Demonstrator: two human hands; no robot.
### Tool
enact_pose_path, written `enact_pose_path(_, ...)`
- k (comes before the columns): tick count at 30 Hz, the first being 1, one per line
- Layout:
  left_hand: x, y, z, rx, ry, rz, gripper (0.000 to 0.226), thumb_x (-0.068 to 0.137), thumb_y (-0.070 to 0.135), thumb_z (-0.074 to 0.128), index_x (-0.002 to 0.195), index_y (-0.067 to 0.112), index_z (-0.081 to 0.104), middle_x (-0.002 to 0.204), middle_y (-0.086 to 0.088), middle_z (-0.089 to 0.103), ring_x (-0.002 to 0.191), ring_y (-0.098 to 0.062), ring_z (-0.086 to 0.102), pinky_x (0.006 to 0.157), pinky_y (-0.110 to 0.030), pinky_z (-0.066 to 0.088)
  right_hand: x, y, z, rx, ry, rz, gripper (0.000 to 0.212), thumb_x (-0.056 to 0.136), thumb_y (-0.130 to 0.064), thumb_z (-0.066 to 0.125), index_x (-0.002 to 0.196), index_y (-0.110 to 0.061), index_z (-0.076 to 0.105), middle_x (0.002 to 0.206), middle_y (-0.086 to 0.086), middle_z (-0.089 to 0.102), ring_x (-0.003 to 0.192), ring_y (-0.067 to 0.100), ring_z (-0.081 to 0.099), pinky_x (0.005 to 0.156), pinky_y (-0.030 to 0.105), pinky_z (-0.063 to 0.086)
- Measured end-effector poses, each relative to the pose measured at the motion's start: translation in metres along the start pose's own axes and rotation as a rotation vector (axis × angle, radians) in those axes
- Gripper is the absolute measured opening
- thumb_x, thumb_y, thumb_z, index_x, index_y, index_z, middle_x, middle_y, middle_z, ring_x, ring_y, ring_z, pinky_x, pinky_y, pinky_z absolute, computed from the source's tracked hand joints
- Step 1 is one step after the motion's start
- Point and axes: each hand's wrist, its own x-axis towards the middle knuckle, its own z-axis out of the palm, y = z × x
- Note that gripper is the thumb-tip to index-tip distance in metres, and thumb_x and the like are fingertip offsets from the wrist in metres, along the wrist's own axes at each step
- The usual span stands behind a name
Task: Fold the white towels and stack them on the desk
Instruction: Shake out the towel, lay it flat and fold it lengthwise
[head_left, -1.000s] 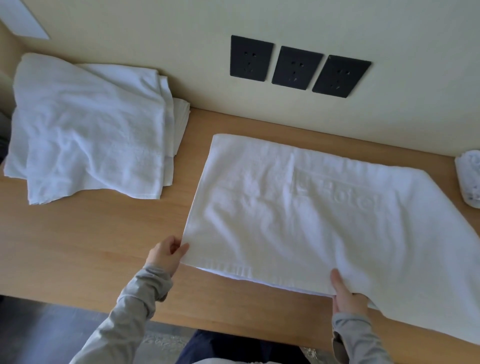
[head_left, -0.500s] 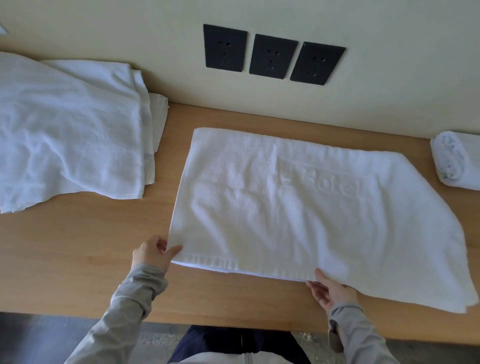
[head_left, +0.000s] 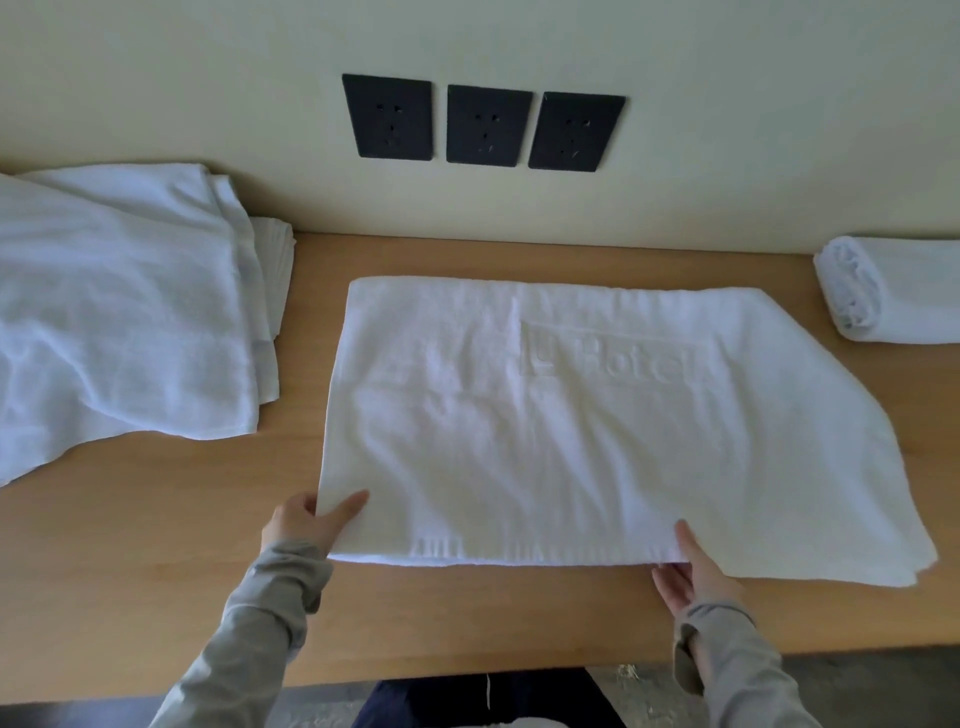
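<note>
A white towel with an embossed "Hotel" mark lies folded in half on the wooden desk, its doubled edge toward me. My left hand pinches the near left corner, thumb on top. My right hand holds the near edge right of centre, thumb on top and fingers underneath. The towel's right end lies uneven and slanted.
A loose pile of white towels covers the desk's left end. A rolled white towel lies at the far right against the wall. Three black wall sockets sit above the desk. The desk's front edge runs just below my wrists.
Both hands have kept hold of the near edge; my left thumb now lies further onto the corner. The towel lies flatter and squarer, and the view has shifted right and down.
</note>
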Motion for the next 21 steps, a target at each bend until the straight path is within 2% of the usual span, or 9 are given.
enact_pose_path(2,0.000,0.008,-0.002,-0.051,-0.032,0.053,0.041,0.077,0.045,0.072,0.085,0.005,0.066,0.079,-0.012,0.064,0.071,-0.029,0.055,0.065,-0.031,0.040,0.005,-0.010,-0.001,0.042,-0.025,0.023,0.026,0.081,-0.021,0.073,0.092,-0.006,0.055,0.107,0.014,0.059,0.103,0.031,0.057,0.090,0.037,0.049)
enact_pose_path(4,-0.003,0.008,-0.009,-0.081,-0.002,0.098,0.048,0.069,0.054,0.065,0.076,0.007,0.063,0.074,-0.013,0.063,0.070,-0.031,0.055,0.062,-0.033,0.038,0.015,-0.015,-0.006,0.069,-0.031,0.038,0.030,0.085,-0.014,0.067,0.110,-0.004,0.053,0.119,0.016,0.057,0.111,0.032,0.054,0.091,0.037,0.048)
enact_pose_path(7,-0.011,-0.009,-0.022,-0.066,0.083,0.077,0.051,0.055,0.055,0.055,0.076,0.009,0.065,0.072,-0.013,0.063,0.071,-0.034,0.056,0.062,-0.034,0.037,0.024,-0.012,-0.012,0.000,-0.017,0.035,0.062,0.084,-0.007,0.067,0.138,-0.005,0.038,0.127,0.020,0.053,0.108,0.034,0.053,0.088,0.041,0.048)
enact_pose_path(9,-0.014,-0.023,-0.026,-0.011,0.105,0.030,0.059,0.054,0.055,0.052,0.083,0.006,0.067,0.074,-0.015,0.063,0.072,-0.035,0.055,0.064,-0.035,0.037,0.023,-0.002,-0.010,-0.087,-0.023,0.036,0.060,0.079,-0.002,0.071,0.132,-0.004,0.043,0.122,0.022,0.055,0.101,0.036,0.054,0.081,0.044,0.051)
enact_pose_path(12,-0.015,-0.032,-0.025,0.051,0.107,-0.048,0.071,0.054,0.057,0.049,0.096,0.002,0.065,0.086,-0.021,0.062,0.077,-0.036,0.052,0.070,-0.037,0.038,0.022,0.011,-0.007,-0.165,-0.047,0.025,0.032,0.076,0.000,0.074,0.099,-0.004,0.051,0.106,0.022,0.059,0.088,0.036,0.059,0.057,0.040,0.055)
enact_pose_path(15,-0.013,-0.025,-0.020,0.066,0.205,-0.044,0.078,0.062,0.056,0.057,0.114,-0.002,0.053,0.113,-0.030,0.055,0.101,-0.043,0.050,0.087,-0.045,0.040,0.023,0.012,-0.008,-0.166,-0.075,0.010,0.027,0.074,-0.005,0.076,0.086,-0.005,0.053,0.090,0.018,0.062,0.077,0.033,0.061,0.044,0.034,0.055)
enact_pose_path(17,-0.016,-0.017,-0.012,0.101,0.360,0.025,0.094,0.060,0.069,0.056,0.125,0.001,0.045,0.123,-0.033,0.045,0.114,-0.045,0.042,0.099,-0.054,0.035,0.023,0.008,-0.016,-0.178,-0.081,0.023,0.027,0.072,-0.014,0.079,0.082,0.000,0.057,0.078,0.018,0.066,0.070,0.032,0.063,0.045,0.033,0.055)
enact_pose_path(19,-0.021,-0.005,0.001,0.177,0.453,0.189,0.117,0.054,0.091,0.033,0.129,0.002,0.040,0.127,-0.032,0.040,0.114,-0.047,0.041,0.098,-0.060,0.032,0.026,0.000,-0.030,-0.153,-0.048,0.017,0.032,0.071,-0.021,0.080,0.077,0.002,0.059,0.067,0.017,0.067,0.062,0.030,0.063,0.045,0.031,0.055)
enact_pose_path(21,-0.025,0.019,0.018,0.256,0.458,0.378,0.105,0.068,0.085,0.028,0.129,0.001,0.040,0.133,-0.029,0.038,0.114,-0.048,0.040,0.095,-0.061,0.031,0.032,-0.014,-0.047,-0.101,0.004,-0.018,0.035,0.071,-0.025,0.080,0.079,0.001,0.058,0.070,0.018,0.066,0.060,0.029,0.063,0.045,0.031,0.056)
